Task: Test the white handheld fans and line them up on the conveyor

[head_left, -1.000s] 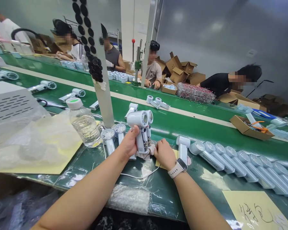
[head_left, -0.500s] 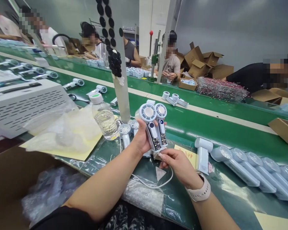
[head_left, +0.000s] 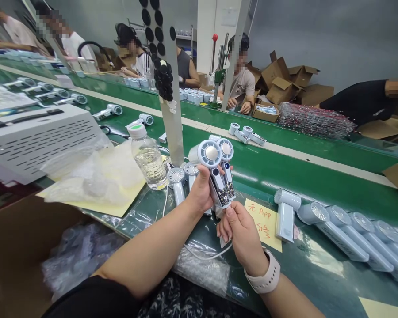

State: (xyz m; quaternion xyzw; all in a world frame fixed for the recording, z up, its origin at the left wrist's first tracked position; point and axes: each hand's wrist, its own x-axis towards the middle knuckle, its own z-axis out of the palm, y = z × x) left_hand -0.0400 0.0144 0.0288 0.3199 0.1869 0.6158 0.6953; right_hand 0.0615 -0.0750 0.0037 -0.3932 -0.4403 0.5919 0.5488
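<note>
Two light-blue handheld fans (head_left: pixel 209 154) stand side by side in my left hand (head_left: pixel 200 192), their handles uncovered so the circuit boards show. The rear fan (head_left: pixel 227 165) has small lit figures on its round display; the nearer display looks dark. My right hand (head_left: pixel 240 232) is closed at the bottom end of the handles, pinching the end of a white cable (head_left: pixel 215 256); its plug is hidden by the fingers. Behind my left hand, more fans (head_left: pixel 177 181) lie by the metal post. A yellow note (head_left: pixel 263 223) with red handwriting lies beyond my right hand.
At right lies a row of fans (head_left: pixel 341 234). A water bottle (head_left: pixel 148 161), plastic bags (head_left: pixel 96 172) and a vented white metal box (head_left: pixel 46 141) are at left. A green conveyor belt (head_left: pixel 285 165) runs behind the post (head_left: pixel 174 128). Several co-workers sit across it.
My right hand has turned and closed in tighter under the handles, drawing the cable along. The view has shifted slightly, and more of the yellow note shows.
</note>
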